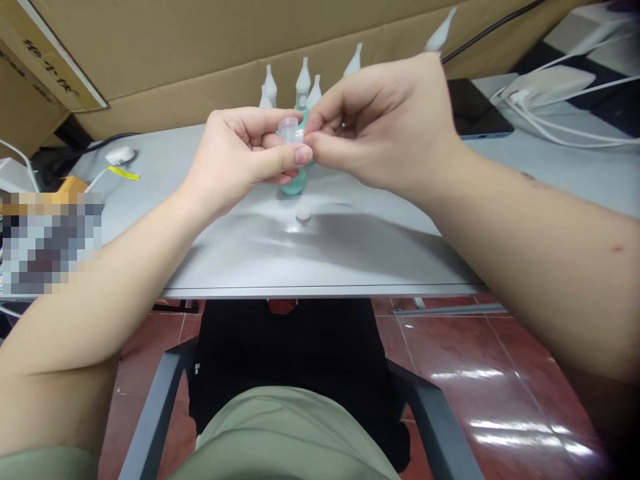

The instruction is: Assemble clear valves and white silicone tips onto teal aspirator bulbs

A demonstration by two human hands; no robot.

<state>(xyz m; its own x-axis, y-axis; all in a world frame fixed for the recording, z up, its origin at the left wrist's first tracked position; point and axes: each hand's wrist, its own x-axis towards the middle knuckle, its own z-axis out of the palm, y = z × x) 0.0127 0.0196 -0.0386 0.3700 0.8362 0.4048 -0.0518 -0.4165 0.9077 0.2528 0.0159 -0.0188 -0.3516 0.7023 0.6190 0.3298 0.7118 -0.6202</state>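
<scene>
My left hand (255, 147) pinches a small clear plastic fitting (289, 127) between thumb and fingers. The fitting is cup-shaped, with an open rim on top and a short stub on its right side. Thumb and forefinger of my right hand (370, 123) close together at that stub; anything between them is hidden. A green rounded bulb (293, 184) shows just below my left fingers; whether it joins the fitting I cannot tell. On the table in front lies a small whitish round cap (303, 215).
Behind my hands stand several white pointed nozzles (303, 79), some apparently on green bodies. A dark tablet or phone (480, 110) and white cables (545, 127) are at the right. A white mouse-like object (119, 155) lies left. A cardboard wall (175, 53) backs the grey table (240, 260).
</scene>
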